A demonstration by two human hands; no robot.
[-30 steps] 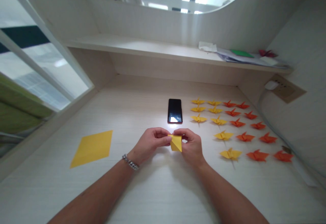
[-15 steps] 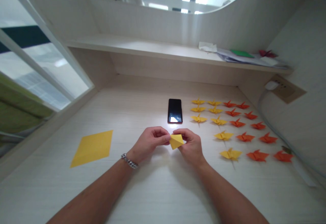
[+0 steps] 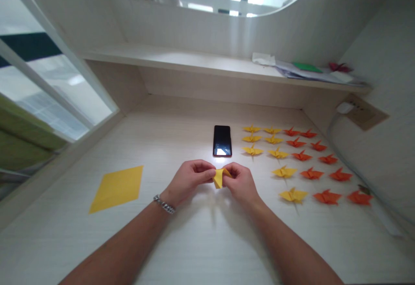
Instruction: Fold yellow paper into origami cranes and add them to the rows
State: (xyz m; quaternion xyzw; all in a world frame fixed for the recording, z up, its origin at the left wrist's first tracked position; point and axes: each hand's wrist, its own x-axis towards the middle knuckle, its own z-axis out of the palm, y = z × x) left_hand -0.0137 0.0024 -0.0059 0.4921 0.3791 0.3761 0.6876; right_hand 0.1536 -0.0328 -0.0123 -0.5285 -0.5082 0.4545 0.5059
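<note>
Between my two hands is a small folded piece of yellow origami paper, held just above the desk. My left hand pinches its left side between thumb and fingers. My right hand grips the other side, with a flap of the paper standing out over the fingertips. Parts of the folds are hidden behind the fingers. A flat yellow sheet lies on the desk to the left of my left hand.
A black phone lies just beyond my hands. Rows of yellow paper cranes and orange paper cranes stand on the right. A cable runs down from the wall socket. Papers rest on the shelf above.
The folded yellow paper has been turned and opened a little between my fingers, so a narrower face and a raised flap now show. My hands stay nearly in place.
</note>
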